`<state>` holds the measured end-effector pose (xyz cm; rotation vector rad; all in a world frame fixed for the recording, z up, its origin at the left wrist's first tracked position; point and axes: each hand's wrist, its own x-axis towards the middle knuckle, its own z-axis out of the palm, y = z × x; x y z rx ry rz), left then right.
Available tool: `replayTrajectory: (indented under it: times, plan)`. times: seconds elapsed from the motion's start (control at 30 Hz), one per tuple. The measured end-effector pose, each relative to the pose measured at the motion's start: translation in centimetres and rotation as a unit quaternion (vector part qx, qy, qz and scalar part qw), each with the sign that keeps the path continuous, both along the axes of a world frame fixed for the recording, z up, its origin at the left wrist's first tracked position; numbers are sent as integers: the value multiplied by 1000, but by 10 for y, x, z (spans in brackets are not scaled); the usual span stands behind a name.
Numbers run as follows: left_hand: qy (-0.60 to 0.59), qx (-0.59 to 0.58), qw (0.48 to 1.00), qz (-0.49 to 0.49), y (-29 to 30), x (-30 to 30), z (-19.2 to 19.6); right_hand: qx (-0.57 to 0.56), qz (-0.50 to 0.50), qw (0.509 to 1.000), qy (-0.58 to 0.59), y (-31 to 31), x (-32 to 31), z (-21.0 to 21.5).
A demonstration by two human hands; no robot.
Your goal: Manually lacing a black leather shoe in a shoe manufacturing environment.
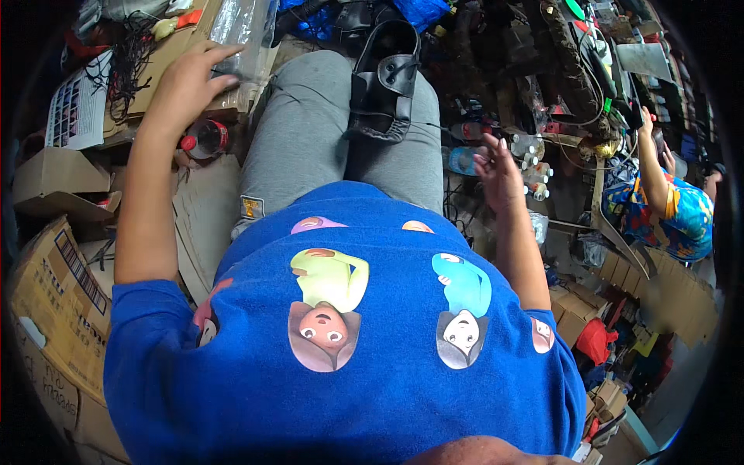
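Note:
Across my thighs rests a black shoe upper (382, 101) with a looped strap, a flap with small round fittings and a gathered edge. My left hand (190, 84) is stretched out at the far left, its thumb and fingers apart, at the edge of a clear plastic bag (246, 46) lying on cardboard. Whether its fingertips touch the plastic I cannot tell. Beside my right thigh, my right hand (502, 177) is raised with loosely bent, spread fingers, and nothing shows in it. A bottle with blue in it (463, 160) stands just left of that hand.
Left of my leg lies a red-capped bottle (208, 139), with tangled black cords (128, 77) and an open cardboard box (62, 177) farther left. Several small bottles (535, 170) stand past my right hand. Another person in a colourful shirt (670, 217) is at the right.

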<state>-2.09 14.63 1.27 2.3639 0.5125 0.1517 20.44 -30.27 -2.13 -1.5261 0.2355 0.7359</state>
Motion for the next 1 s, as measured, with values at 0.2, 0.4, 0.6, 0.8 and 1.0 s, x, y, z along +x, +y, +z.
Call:
replayTrajectory:
  times: [0.2,0.4,0.6,0.8,1.0]
  plan:
    - [-147,117,968,-167,-100,18,24,-90,213,943,-240,40,-8,57]
    - [-67,52,964,-254,-153,37,-13,462,401,760,-219,117,-83,170]
    - [-157,76,972,-155,-140,34,-14,450,518,727,4,130,-111,261]
    - [-130,240,952,-136,-133,31,-33,513,551,657,-45,150,-116,249]
    - [27,-245,964,-98,-115,19,34,580,446,676,-86,146,-129,242]
